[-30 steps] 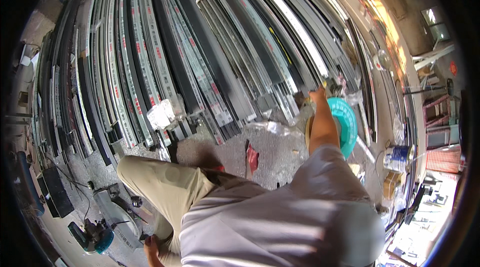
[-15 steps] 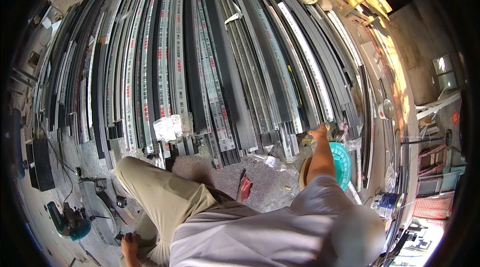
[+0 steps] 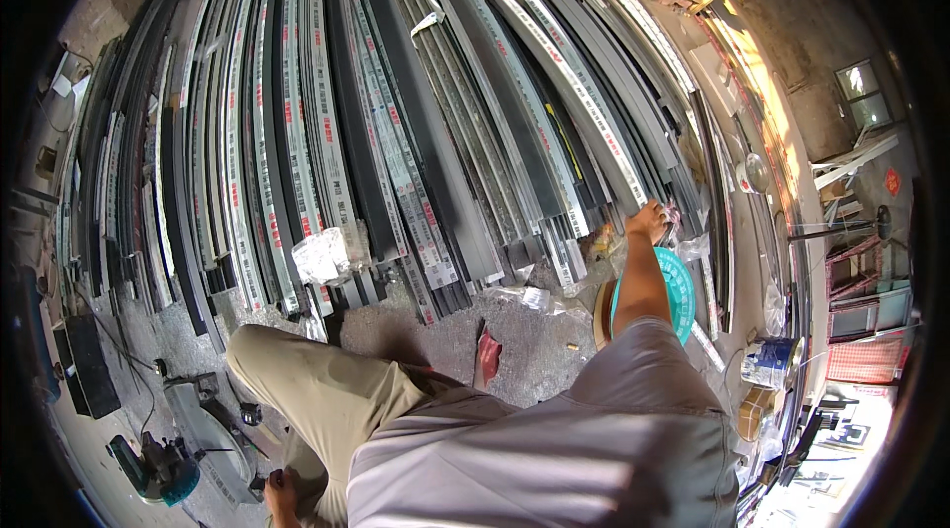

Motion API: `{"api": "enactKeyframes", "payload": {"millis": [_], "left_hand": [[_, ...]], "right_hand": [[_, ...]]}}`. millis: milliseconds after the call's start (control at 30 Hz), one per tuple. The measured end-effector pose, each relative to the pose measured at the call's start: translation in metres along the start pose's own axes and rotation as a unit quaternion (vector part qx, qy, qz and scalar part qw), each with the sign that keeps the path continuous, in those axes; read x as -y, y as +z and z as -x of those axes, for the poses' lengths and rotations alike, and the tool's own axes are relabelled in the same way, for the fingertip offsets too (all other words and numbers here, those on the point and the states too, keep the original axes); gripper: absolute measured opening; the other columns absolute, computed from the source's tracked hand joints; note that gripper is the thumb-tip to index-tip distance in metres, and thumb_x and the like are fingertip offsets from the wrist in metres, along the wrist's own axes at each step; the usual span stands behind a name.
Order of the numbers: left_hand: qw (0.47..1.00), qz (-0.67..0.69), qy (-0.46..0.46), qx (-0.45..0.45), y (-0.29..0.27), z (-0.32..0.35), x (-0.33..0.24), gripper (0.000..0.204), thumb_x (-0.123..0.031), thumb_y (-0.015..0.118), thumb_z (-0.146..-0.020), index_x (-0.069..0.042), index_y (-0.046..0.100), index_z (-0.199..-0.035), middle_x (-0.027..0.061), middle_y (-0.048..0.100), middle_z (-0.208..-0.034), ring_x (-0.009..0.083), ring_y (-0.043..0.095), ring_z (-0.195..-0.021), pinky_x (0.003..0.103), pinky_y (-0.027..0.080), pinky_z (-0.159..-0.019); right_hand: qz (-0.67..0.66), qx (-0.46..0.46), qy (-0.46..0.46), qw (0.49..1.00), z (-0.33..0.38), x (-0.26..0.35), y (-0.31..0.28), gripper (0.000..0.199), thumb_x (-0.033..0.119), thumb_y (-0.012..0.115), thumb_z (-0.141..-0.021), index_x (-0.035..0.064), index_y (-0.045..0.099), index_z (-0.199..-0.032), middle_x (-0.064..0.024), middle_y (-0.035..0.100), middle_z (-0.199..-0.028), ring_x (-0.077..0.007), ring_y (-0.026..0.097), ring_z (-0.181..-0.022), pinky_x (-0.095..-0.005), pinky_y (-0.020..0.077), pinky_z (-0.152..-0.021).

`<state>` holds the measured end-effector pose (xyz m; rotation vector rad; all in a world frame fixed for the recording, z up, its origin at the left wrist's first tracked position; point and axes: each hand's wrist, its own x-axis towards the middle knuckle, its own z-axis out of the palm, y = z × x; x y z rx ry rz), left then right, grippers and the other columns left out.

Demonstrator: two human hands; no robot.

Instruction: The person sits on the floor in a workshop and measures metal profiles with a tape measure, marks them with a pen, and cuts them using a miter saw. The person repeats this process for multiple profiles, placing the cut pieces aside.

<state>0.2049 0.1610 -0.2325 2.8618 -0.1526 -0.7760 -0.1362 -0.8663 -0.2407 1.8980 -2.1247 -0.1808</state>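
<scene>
White label strips [image 3: 297, 122] with red markings run along the stacked metal profiles. A crumpled clear plastic wrapper [image 3: 322, 256] sits at the profiles' lower ends. A blue-and-white can [image 3: 769, 363] stands at the floor's right edge.

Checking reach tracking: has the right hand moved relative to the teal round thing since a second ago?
Yes. The right hand was at the upper left rim of the teal round thing; now it is clearly above it, farther up at the ends of the long metal profiles.

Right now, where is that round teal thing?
In the head view, the round teal disc sits on the floor at right, just behind the right forearm, below the right hand at the foot of the leaning metal strips.
</scene>
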Motion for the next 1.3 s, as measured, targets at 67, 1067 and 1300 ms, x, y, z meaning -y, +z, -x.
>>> {"api": "enactKeyframes", "payload": {"millis": [67, 1067, 1300], "left_hand": [[1.000, -0.004, 0.005, -0.005, -0.008, 0.005, -0.007, 0.041, -0.042, 0.067, -0.095, -0.007, 0.073, -0.114, 0.0191, 0.074, -0.099, 0.0398, 0.070, -0.094, 0.049, 0.055, -0.082], [0.957, -0.099, -0.131, 0.237, 0.003, -0.027, 0.090, 0.086, -0.070, 0.036, -0.101, 0.006, 0.069, -0.123, 0.0389, 0.062, -0.127, 0.0519, 0.055, -0.129, 0.051, 0.042, -0.110], [0.945, 0.013, -0.208, 0.254, 0.019, -0.045, 0.086, 0.082, -0.073, 0.043, -0.098, -0.006, 0.063, -0.141, 0.0290, 0.054, -0.148, 0.0397, 0.044, -0.147, 0.044, 0.033, -0.120]], "right_hand": [[0.036, -0.022, 0.070, 0.997, 0.002, 0.005, -0.005, 0.066, 0.043, 0.083, -0.081, 0.0140, 0.056, -0.135, -0.0109, 0.054, -0.150, -0.0363, 0.054, -0.135, -0.0472, 0.0497, -0.108], [-0.319, 0.416, -0.165, 0.835, 0.050, 0.044, 0.011, 0.048, 0.040, 0.071, -0.098, 0.0035, 0.069, -0.130, -0.0138, 0.075, -0.117, -0.0238, 0.074, -0.097, -0.0375, 0.0578, -0.079], [-0.306, 0.393, -0.193, 0.845, 0.052, 0.031, -0.027, 0.025, 0.025, 0.072, -0.097, 0.0080, 0.074, -0.114, -0.0070, 0.074, -0.107, -0.0203, 0.070, -0.088, -0.0391, 0.0578, -0.072]]}}
